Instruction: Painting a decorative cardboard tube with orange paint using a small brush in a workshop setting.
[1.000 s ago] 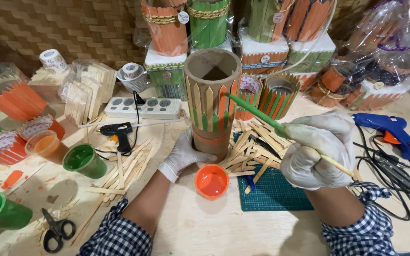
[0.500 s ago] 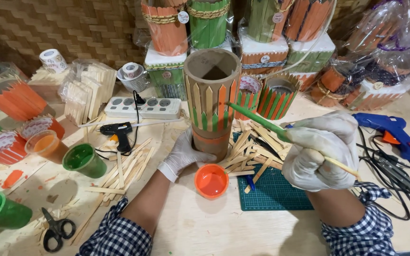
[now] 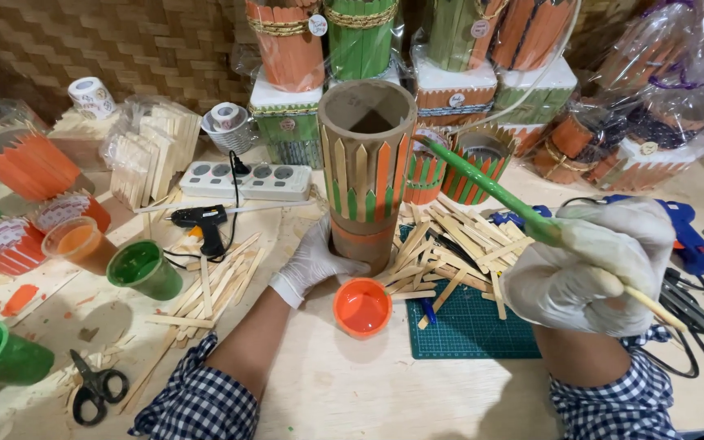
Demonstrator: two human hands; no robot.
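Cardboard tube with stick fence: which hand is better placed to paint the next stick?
Right. The right hand already holds the green brush, tip near the tube; the left hand is steadying the tube's base.

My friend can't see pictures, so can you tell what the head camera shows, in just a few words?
A person's gloved left hand steadies a tall cardboard tube ringed with orange and green sticks, while the gloved right hand holds a green-tipped paintbrush toward its top. A small cup of orange paint, loose wooden sticks, a glue gun and scissors lie on the table.
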